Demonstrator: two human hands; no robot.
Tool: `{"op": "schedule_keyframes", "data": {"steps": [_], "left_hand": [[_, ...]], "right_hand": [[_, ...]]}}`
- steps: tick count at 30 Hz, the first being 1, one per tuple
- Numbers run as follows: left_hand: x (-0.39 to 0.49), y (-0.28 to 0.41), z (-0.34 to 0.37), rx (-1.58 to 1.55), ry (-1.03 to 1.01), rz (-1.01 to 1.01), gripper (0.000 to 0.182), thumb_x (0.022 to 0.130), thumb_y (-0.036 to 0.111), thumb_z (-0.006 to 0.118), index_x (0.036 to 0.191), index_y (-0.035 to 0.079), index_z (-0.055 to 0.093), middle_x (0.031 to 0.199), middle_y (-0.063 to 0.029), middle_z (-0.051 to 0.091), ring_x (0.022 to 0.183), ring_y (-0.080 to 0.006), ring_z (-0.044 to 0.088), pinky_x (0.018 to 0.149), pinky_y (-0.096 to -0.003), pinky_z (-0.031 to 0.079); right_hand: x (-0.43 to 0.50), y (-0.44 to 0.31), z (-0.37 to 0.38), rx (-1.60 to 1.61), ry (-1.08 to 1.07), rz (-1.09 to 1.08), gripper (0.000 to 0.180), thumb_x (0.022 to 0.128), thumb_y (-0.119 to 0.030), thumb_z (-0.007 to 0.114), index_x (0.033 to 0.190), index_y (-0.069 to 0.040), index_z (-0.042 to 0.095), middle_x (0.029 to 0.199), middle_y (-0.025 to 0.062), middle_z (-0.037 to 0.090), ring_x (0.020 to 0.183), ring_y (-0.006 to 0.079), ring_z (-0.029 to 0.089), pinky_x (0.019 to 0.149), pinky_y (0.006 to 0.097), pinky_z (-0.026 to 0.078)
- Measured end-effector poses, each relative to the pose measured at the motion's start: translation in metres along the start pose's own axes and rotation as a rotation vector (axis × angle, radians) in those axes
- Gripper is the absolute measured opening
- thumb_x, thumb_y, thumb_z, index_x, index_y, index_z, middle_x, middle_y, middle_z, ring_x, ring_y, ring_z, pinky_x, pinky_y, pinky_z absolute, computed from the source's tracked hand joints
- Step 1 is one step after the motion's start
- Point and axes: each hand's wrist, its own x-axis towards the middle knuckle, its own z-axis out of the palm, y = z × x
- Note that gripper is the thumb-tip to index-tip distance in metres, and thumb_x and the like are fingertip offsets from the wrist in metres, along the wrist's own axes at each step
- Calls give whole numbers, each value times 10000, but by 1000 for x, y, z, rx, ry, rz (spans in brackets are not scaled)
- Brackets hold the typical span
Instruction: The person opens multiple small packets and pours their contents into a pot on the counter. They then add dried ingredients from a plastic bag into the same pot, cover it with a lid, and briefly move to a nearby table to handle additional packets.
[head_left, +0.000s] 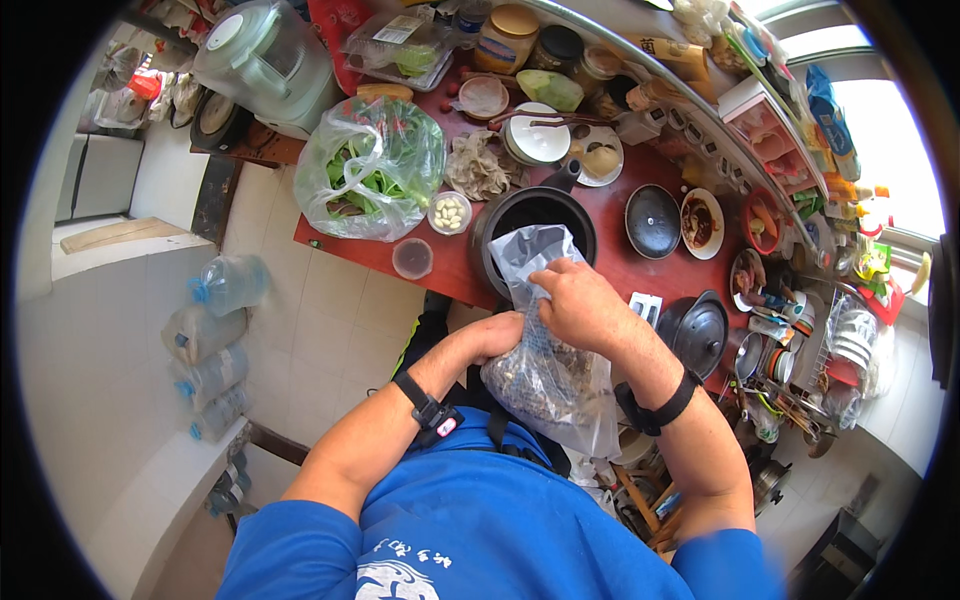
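Observation:
A clear plastic bag (555, 382) with lumpy brown and grey pieces in its lower part hangs in front of my waist. Its upper end lies over the near rim of a dark clay pot (484, 262) on the red table. My left hand (499, 335) grips the bag's left side, its fingers partly hidden. With my right hand (574, 304) I hold the bag near its top, above the near side of the pot. The pot's handle (564, 175) points away from me. What lies deep inside the pot is too dark to tell.
Left of the pot stand a small tub of peeled garlic cloves (450, 213), a plastic cup (412, 259) and a bag of leafy greens (367, 169). To the right are a dark lid (653, 222), a sauce bowl (702, 223) and a lidded black pot (694, 334). Water bottles (232, 285) stand far left.

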Motion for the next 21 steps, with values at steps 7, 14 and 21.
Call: {"op": "schedule_keyframes", "data": {"steps": [7,14,21], "left_hand": [[4,3,-18,-106,102,-160,582,1073,502,485,1339,9,642,1212,-109,721,998,-201,712,823,-379,595],[2,-5,-22,-490,87,11,994,979,841,318,1478,13,549,1419,-171,637,1271,-257,627,1071,-434,505],[11,10,-28,-631,-6,-30,536,1097,456,500,1317,-9,650,1190,-117,747,1001,-214,740,922,-372,599]], "right_hand": [[45,44,28,-250,-152,10,320,863,-196,624,1104,-32,756,1088,196,745,1097,336,674,965,474,535],[88,60,36,-130,-426,311,460,925,-256,596,1332,-62,690,1272,244,701,1217,391,661,1069,455,515],[48,63,0,153,40,220,556,967,-285,632,1434,13,579,1397,275,620,1295,407,604,1114,450,473]]}}
